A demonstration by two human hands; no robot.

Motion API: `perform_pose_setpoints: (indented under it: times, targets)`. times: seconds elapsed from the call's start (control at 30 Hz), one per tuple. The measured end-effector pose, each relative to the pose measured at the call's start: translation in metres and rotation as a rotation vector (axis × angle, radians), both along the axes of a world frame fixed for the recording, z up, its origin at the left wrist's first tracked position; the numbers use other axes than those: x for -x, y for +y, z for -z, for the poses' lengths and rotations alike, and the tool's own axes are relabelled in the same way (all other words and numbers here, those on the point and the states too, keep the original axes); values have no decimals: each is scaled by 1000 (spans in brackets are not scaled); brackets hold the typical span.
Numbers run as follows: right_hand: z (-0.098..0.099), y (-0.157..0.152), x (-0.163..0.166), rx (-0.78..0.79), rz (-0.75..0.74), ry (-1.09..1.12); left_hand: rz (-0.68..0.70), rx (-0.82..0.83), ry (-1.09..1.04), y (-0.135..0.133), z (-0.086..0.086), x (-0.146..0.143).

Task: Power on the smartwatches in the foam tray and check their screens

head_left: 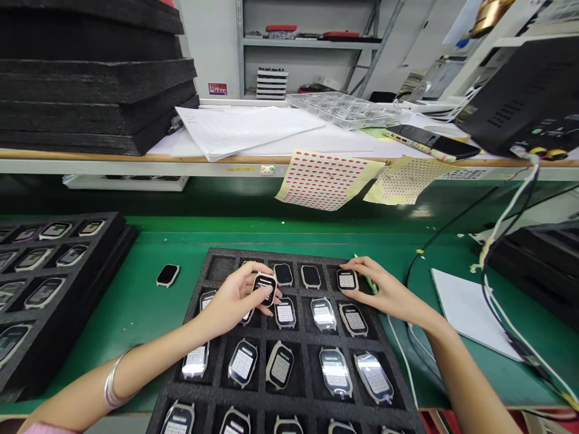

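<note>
bright, cool light o/all, seemingly from above. strong glare on watch screens (pixel 335 371) below & left of r. hand (pixel 373 283). recess (pixel 217 196) beyond l. hand (pixel 253 295) dim, in shadow; black foam stack (pixel 90 105) farther up-left v. dark, low detail. hands fairly sharp; rack (pixel 312 43) well beyond them a bit soft. wide-angle stretch at edges, esp. black monitor (pixel 520 90) up-right of r. hand.

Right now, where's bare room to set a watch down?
Green bench looks bare around the loose watch between left tray and center tray; the latter's far-left pocket looks free. Rightward, cables, white pad and black box crowd it.
</note>
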State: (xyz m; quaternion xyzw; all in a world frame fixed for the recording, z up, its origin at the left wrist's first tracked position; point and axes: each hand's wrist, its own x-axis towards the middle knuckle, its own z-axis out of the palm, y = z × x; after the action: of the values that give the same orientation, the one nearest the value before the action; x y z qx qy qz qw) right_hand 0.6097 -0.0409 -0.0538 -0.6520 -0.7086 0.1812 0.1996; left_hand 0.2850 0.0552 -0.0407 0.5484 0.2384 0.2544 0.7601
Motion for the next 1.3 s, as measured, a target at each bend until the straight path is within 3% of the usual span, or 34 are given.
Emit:
perform_pose_setpoints:
  times: [0.13, 0.23, 0.37, 0.53, 0.7, 0.77, 0.97, 1.07, 1.17, 1.23, 1.3]
  targets:
    - [-15, 6, 18, -102, 24, -78, -15, 5, 3, -2, 0, 0]
    - [-23, 17, 38, -120, -97, -80, -13, 2, 5, -2, -2, 1]
    - [-18, 33, 65, -52, -239, -196, -15, -12, 24, -1, -4, 3]
    - [-7, 41, 88, -81, -132, -319, -3, -44, 55, 1, -6, 7]
    - [-5, 36, 95, -89, 12, -358, 9, -179, 98, 0, -7, 16]
    - [-2, 35, 93, -87, 71, -352, -5, -280, 182, 4, -4, 22]
    - [8, 41, 83, -76, 166, -166, -185, -835, 696, 44, 18, 51]
    - [9, 43, 82, -60, 160, -20, -67, -953, 828, 61, 25, 64]
    - [1, 40, 87, -54, 99, 116, -1, -1108, 956, 62, 18, 63]
    - [-10, 37, 93, -64, 65, 264, -124, -1258, 1024, 56, 10, 52]
    - [-25, 36, 101, -37, 52, 562, -205, -1306, 996, 50, 5, 35]
